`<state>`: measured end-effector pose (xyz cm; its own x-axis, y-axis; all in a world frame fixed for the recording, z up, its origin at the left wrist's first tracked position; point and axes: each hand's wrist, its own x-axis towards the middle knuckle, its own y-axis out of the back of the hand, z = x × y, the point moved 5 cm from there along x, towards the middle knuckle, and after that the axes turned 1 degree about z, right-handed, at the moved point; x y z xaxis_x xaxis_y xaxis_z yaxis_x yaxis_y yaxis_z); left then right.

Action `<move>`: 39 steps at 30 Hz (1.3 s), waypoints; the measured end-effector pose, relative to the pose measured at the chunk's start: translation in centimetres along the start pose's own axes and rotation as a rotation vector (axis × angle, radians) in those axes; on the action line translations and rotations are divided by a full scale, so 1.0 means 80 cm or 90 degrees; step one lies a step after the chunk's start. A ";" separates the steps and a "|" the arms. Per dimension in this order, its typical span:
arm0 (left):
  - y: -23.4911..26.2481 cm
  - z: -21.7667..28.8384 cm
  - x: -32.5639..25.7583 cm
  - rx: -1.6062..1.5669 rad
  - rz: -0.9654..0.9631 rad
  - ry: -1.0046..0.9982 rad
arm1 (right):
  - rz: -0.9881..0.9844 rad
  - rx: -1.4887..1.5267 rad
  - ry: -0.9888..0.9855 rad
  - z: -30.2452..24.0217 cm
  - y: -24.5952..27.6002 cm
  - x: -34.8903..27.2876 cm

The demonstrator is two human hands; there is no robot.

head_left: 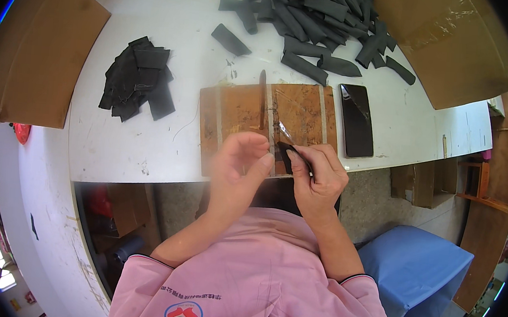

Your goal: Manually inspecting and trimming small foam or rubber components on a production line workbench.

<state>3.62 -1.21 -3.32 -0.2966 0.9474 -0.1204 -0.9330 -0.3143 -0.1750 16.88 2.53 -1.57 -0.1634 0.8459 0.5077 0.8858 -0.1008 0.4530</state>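
My right hand (320,175) is closed over the near edge of a brown board (234,109). It grips a slim tool with a shiny pointed tip (285,130), and a small dark piece (284,156) shows beside its thumb; where tool and piece part cannot be made out. My left hand (243,157) is just to the left, a little blurred, with curved fingers apart from the thumb and nothing visible between them. Beyond the hands, a narrow brown stick with a rounded end (262,102) is on the board, which has pale strips across it.
A heap of dark grey fabric tubes (314,19) covers the far table. Dark flat fabric pieces (139,79) are stacked at left. A black phone (357,120) lies right of the board. Cardboard boxes (40,49) flank both sides. A blue-covered block (413,269) stands at lower right.
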 end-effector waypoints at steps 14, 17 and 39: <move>-0.014 -0.009 -0.019 -0.203 -0.030 0.252 | 0.016 -0.106 0.174 0.001 -0.008 -0.005; -0.013 -0.013 -0.017 -0.201 -0.035 0.261 | 0.009 -0.138 0.206 -0.001 -0.008 -0.006; -0.001 -0.042 -0.010 -0.172 0.026 0.272 | -0.053 -0.304 0.347 0.003 -0.022 -0.022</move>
<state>4.61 -2.14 -6.47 -0.1690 0.8422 -0.5120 -0.8200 -0.4084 -0.4010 15.72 1.33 -3.41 -0.5254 0.4918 0.6943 0.5950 -0.3710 0.7130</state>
